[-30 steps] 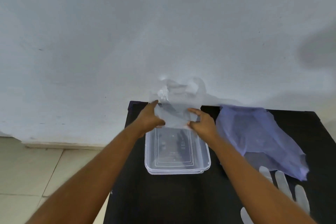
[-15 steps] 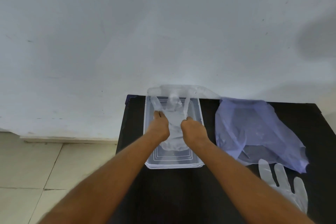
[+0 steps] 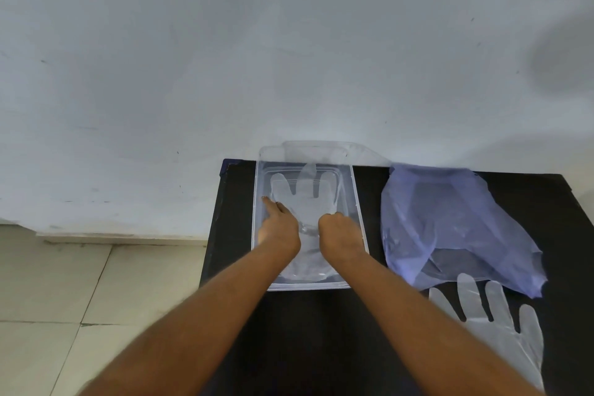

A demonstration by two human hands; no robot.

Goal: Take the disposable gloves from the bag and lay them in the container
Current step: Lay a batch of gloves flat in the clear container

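Note:
A clear disposable glove (image 3: 305,199) lies flat inside the clear rectangular container (image 3: 359,219), fingers pointing to the wall. My left hand (image 3: 279,228) rests on the glove's left side with the forefinger stretched out along the container's left wall. My right hand (image 3: 339,233) sits on the glove's right side with its fingers curled down onto the plastic, which is creased between the hands. The pale purple bag (image 3: 450,222) lies crumpled to the right of the container. A second clear glove (image 3: 495,328) lies flat on the table in front of the bag.
The black table (image 3: 321,331) stands against a white wall. A clear lid (image 3: 315,151) leans on the wall behind the container. The table's left edge runs close to the container, with tiled floor (image 3: 64,299) below it.
Both hands brought the glove down from the air in front of the wall into the container. It has gone from hanging to lying flat, and the hands have moved slightly nearer to me.

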